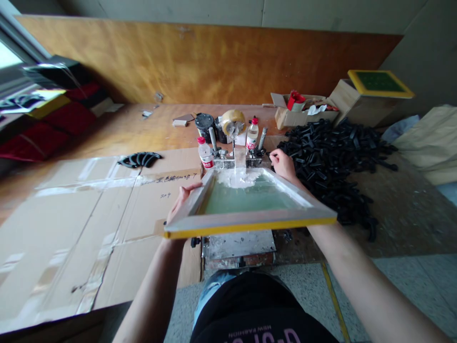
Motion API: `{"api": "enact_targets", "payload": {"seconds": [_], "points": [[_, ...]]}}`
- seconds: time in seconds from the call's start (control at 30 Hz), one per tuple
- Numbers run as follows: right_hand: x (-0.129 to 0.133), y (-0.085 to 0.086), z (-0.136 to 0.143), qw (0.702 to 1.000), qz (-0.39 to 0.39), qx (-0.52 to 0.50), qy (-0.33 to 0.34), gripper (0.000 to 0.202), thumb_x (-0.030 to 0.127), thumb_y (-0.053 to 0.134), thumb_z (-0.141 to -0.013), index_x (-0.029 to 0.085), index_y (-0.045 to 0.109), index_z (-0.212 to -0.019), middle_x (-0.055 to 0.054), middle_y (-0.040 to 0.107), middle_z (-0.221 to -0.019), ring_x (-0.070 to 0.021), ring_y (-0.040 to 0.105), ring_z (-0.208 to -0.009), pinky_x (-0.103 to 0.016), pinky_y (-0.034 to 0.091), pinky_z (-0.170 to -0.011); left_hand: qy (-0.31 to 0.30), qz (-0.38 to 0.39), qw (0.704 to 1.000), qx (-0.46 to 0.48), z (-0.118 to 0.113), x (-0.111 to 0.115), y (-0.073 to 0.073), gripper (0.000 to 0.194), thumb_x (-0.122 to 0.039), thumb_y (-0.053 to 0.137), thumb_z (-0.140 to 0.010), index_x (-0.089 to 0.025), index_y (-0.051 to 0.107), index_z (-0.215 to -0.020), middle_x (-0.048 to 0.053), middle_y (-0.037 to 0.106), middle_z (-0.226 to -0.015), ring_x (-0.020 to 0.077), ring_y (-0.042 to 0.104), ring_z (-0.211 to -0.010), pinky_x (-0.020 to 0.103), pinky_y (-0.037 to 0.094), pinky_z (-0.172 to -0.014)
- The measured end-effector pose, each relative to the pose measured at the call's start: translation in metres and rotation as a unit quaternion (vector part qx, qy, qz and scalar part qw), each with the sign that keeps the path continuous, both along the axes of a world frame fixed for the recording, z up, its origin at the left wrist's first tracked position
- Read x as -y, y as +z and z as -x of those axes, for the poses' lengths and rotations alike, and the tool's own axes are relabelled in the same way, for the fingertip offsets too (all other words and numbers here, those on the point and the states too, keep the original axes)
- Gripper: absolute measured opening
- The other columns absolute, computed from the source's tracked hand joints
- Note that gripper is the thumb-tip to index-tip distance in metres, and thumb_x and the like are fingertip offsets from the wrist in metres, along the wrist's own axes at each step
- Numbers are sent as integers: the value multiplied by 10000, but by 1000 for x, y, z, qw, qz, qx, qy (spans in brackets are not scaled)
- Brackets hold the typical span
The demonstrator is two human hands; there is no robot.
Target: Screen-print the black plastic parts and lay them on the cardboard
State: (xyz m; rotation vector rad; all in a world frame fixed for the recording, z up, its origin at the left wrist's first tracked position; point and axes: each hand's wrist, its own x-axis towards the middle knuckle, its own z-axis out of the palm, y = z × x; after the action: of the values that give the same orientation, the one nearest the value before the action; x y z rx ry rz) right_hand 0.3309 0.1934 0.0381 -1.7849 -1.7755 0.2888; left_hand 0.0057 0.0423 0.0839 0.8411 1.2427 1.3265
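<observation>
At the near edge of the worktop, a framed screen with pale rails and a yellow near edge is raised at a tilt above a metal plate, its far end by a metal clamp. The person's left hand has its grip closed on the left rail. The right hand is beyond the right rail, beside the clamp, its forearm passing under the frame's near corner; the grip is narrow, fingers curled, and one cannot tell whether they pinch anything. White paste lies across the far part of the green mesh. Two clear bottles with red caps flank the clamp: the left bottle bears a red and white label, and the right bottle holds a clear liquid. Behind the clamp stands a black tub, smeared with white on top, its contents hidden, with a yellowish tape roll to its right. Farther right, an open carton holds a red item and crumpled white paper. Next to it, a taller box carries a yellow-edged green screen; its inside cannot be seen. A heap of black pieces spreads in front of both, while several more lie on flattened cardboard at left.
</observation>
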Motion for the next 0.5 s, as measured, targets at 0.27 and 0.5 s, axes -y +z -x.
{"api": "enact_targets", "payload": {"seconds": [0.27,0.5], "points": [[83,-76,35,976,78,53,196,303,220,753,-788,215,670,-1080,-53,671,-1001,-204,592,-972,-345,457,-880,45,-1,994,102,-42,-18,-17,541,-639,551,-846,-214,586,-1179,75,721,-1008,174,686,-850,261,545,-654],[157,-64,97,939,-44,95,328,127,242,585,-941,212,708,-953,-56,672,-930,-195,574,-956,-307,453,-841,-80,272,949,136,-69,57,-100,442,-543,576,-876,-148,633,-1066,145,732,-1025,245,718,-890,327,581,-667]]}}
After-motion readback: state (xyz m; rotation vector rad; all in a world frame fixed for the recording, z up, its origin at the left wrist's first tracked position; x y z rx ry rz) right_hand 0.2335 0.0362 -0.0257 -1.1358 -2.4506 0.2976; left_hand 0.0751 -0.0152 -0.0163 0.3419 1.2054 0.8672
